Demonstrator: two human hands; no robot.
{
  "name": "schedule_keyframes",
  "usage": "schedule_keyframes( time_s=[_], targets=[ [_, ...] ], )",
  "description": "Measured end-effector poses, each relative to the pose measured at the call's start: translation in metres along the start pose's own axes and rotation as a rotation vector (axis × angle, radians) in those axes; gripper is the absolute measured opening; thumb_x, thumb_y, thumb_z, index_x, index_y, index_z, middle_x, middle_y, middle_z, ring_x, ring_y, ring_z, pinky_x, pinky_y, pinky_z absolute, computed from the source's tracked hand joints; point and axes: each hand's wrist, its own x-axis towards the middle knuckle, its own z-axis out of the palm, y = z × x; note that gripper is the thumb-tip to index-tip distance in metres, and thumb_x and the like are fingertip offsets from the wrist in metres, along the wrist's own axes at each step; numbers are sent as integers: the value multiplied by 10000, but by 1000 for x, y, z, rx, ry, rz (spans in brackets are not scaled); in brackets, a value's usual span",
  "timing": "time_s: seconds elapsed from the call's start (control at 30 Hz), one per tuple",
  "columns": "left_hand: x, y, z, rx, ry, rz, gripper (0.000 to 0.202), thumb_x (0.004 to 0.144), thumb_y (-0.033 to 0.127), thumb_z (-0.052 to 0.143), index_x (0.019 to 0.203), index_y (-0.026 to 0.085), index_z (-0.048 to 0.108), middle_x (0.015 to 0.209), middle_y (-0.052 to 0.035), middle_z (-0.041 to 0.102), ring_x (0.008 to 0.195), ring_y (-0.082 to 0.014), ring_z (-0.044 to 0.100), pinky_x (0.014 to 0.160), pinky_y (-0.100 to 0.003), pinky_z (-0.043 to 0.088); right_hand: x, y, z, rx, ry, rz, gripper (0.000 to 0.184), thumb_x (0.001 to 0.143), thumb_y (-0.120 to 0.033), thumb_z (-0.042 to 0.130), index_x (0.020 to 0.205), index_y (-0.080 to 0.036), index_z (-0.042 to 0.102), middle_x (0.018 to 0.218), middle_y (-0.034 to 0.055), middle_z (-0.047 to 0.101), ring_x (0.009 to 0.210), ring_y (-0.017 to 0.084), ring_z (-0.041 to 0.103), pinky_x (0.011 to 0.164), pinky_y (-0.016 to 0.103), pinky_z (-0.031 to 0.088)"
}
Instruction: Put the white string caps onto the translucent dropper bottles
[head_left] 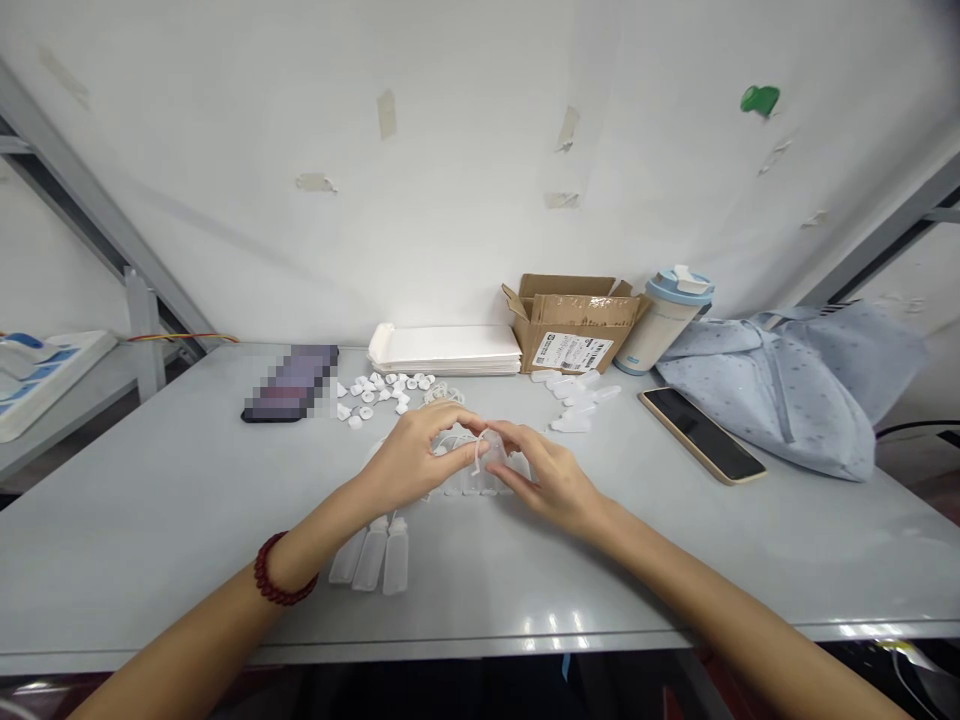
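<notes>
My left hand point(416, 455) and my right hand point(536, 470) meet over the middle of the grey table point(150, 520). Together their fingertips pinch a small translucent plastic piece with a thin white loop point(480, 455). A row of small clear bottles point(480, 487) lies right under the hands. Three more small bottles point(373, 558) lie beside my left wrist, which wears a dark red bead bracelet point(276, 575). Several small white caps point(382, 392) are scattered behind my left hand.
A dark phone point(291, 397) lies at the back left, a stack of white trays point(446, 350) and an open cardboard box point(574, 320) at the back. Loose clear bottles point(574, 395), a cup point(664, 320), a second phone point(701, 433) and a light blue bag point(795, 385) are on the right.
</notes>
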Motion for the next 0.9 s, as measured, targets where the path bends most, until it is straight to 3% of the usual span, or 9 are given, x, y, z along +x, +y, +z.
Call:
schedule_keyframes(
  time_s=[0.2, 0.67, 0.77, 0.9],
  targets=[
    [0, 2, 1, 9, 7, -22, 137, 841, 322, 593, 848, 205, 663, 889, -22, 664, 878, -178, 586, 714, -275, 475, 0, -4, 0, -30, 7, -30, 368, 912, -258, 511, 1256, -188, 398, 893, 85, 631, 775, 183, 606, 686, 307, 534],
    [0, 3, -1, -16, -64, -91, 157, 829, 365, 595, 876, 240, 680, 897, 5, 665, 867, -177, 562, 740, -290, 451, 1, -7, -2, 10, 72, -29, 308, 908, -256, 519, 1200, -195, 444, 864, 70, 633, 753, 171, 614, 659, 292, 529],
    [0, 2, -2, -9, -59, -95, 172, 827, 378, 592, 872, 235, 678, 897, -4, 666, 872, -184, 564, 752, -300, 459, 1, -9, -3, 105, 61, 48, 308, 899, -244, 525, 1197, -197, 461, 936, 82, 654, 797, 168, 631, 698, 299, 531],
    [0, 0, -1, 3, -30, -57, 164, 820, 361, 606, 873, 222, 675, 927, -23, 670, 875, -190, 580, 761, -314, 480, 6, -17, -9, 268, -14, 265, 278, 884, -262, 536, 1151, -189, 506, 891, 61, 665, 791, 164, 636, 688, 294, 515]
  ],
)
